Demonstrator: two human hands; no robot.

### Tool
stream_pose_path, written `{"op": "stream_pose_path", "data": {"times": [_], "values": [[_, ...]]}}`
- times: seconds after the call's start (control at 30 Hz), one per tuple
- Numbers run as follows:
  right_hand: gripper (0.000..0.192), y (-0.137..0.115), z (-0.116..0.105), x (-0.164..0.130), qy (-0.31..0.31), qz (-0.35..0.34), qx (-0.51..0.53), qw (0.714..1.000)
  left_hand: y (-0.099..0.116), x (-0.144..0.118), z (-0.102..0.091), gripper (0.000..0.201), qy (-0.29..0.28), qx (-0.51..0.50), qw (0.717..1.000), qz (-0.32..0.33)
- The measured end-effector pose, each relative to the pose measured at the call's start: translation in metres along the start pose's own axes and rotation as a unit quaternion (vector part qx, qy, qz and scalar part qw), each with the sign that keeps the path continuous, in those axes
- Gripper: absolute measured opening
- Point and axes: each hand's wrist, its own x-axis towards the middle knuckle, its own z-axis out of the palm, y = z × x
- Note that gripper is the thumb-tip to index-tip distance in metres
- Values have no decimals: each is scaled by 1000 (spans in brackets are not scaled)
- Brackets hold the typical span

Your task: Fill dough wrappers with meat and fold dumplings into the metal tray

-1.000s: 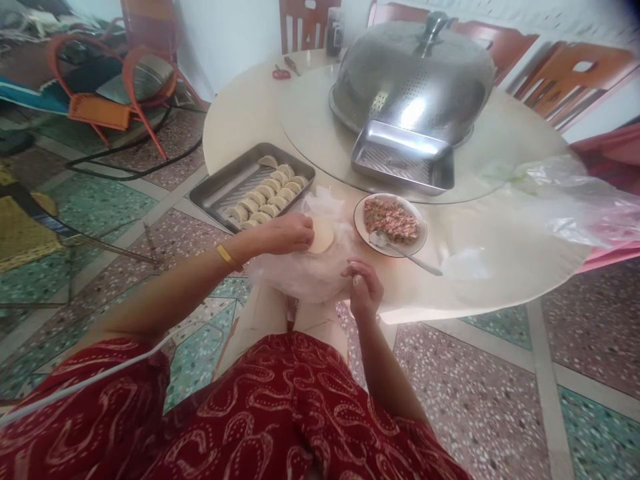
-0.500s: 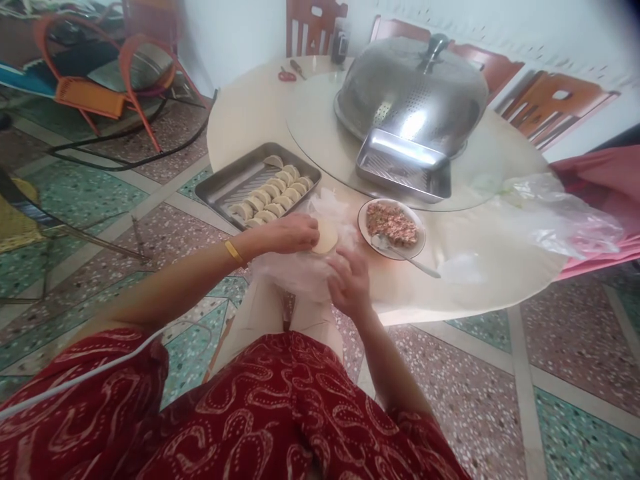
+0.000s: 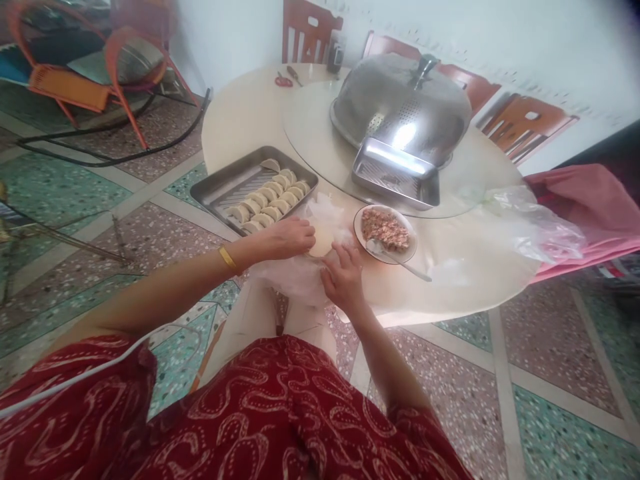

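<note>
A pale round dumpling wrapper (image 3: 323, 239) lies on crumpled clear plastic (image 3: 293, 279) at the table's near edge. My left hand (image 3: 295, 238) is closed at the wrapper's left edge, its fingertips pinched there. At the wrapper's lower right, my right hand (image 3: 345, 275) has its fingers stretched and apart, touching the wrapper's edge and the plastic. To the right stands a bowl (image 3: 416, 248) of minced filling (image 3: 385, 228) with a spoon (image 3: 407, 263) resting in it. Beyond my left hand, a metal tray (image 3: 210, 190) holds rows of folded dumplings (image 3: 270, 193).
A large metal dome cover (image 3: 400, 100) and an oblong metal pan (image 3: 395, 183) sit on the glass turntable (image 3: 310, 127). Red-handled scissors (image 3: 283, 81) lie at the back. Plastic bags (image 3: 537, 223) hang near the right edge; chairs (image 3: 530, 123) stand behind.
The view has shifted slightly. My right hand's fingers have spread and moved up against the wrapper's edge. My left hand stays closed at its left side.
</note>
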Motion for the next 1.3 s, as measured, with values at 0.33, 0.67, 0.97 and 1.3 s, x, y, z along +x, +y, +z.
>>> {"op": "stream_pose_path", "data": {"times": [0.33,0.67,0.97,1.3], "values": [[18,4,10,29,20,2,13,1000,-7,4,9,20,10,23,999,-40],[13,-3,20,46,2,53,5,999,-11,4,8,19,14,-12,997,-72],[17,9,15,59,1,71,36,997,-11,-2,14,19,32,-114,983,-141],[15,24,8,84,9,114,87,990,-18,8,-3,18,151,-239,934,-219]]}}
